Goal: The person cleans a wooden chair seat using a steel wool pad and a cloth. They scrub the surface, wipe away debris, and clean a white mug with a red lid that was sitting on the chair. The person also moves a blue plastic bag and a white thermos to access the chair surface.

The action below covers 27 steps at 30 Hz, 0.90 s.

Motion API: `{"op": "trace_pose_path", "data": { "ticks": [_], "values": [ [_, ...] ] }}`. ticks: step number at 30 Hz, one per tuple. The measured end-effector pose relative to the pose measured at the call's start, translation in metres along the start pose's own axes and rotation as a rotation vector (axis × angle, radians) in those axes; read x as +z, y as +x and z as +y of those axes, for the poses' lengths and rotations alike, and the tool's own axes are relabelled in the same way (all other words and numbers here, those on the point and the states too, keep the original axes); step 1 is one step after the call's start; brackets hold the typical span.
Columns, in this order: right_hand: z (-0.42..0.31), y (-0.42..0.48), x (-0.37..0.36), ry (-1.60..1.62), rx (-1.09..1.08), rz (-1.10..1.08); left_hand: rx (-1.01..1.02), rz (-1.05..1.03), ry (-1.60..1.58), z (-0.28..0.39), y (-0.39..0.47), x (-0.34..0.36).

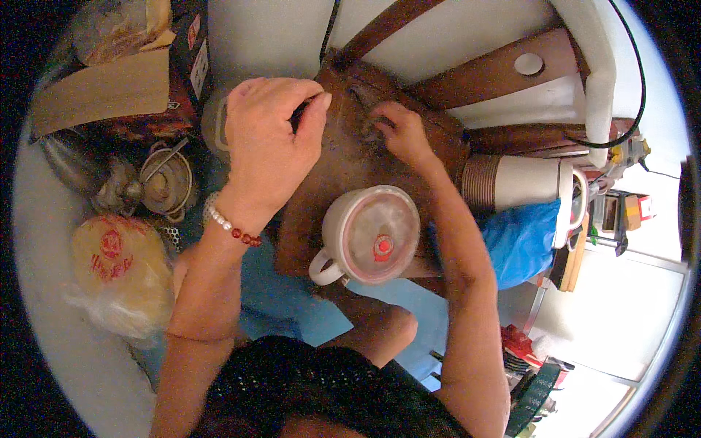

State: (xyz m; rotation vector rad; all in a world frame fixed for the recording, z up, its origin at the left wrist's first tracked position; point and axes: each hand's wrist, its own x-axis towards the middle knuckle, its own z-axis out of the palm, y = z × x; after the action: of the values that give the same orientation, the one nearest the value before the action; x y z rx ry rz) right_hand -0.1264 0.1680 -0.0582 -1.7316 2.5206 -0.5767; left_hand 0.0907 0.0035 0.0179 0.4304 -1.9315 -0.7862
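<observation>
My left hand (274, 131), with a beaded bracelet (238, 232) at its wrist, is raised with curled fingers and the thumb near the forefinger. Whether anything is inside it is hidden. My right hand (402, 131) has bent fingers at a small, blurred dark thing (371, 123) over the brown wooden surface (339, 164); a grip on it cannot be made out. Nearer to me, between my forearms, stands a white mug (334, 232) with its handle to the left. A translucent lid (380, 219) with a red centre covers it.
Wooden slats (493, 74) rise behind the surface. At right are a large pale container with a handle (526, 178) and a blue bag (520, 241). At left are a cardboard box (109, 90), a pot with a utensil (167, 183) and a filled plastic bag (120, 268).
</observation>
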Motion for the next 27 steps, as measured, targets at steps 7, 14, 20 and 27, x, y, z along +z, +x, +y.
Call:
{"op": "trace_pose_path", "data": {
  "ticks": [7, 14, 20, 27],
  "values": [
    [0.036, -0.007, -0.009, -0.079, 0.165, 0.056, -0.008, -0.006, -0.01, 0.0, 0.004, -0.001],
    [-0.021, 0.005, -0.008, 0.02, -0.114, -0.134, -0.025, -0.027, 0.042, 0.002, 0.001, -0.002],
    [0.005, 0.029, -0.004, -0.109, 0.042, -0.018, -0.022, -0.066, 0.08, 0.006, 0.004, -0.004],
    [-0.018, 0.0, 0.0, 0.157, 0.075, -0.19, -0.018, -0.013, 0.069, -0.004, 0.002, -0.007]
  ]
}}
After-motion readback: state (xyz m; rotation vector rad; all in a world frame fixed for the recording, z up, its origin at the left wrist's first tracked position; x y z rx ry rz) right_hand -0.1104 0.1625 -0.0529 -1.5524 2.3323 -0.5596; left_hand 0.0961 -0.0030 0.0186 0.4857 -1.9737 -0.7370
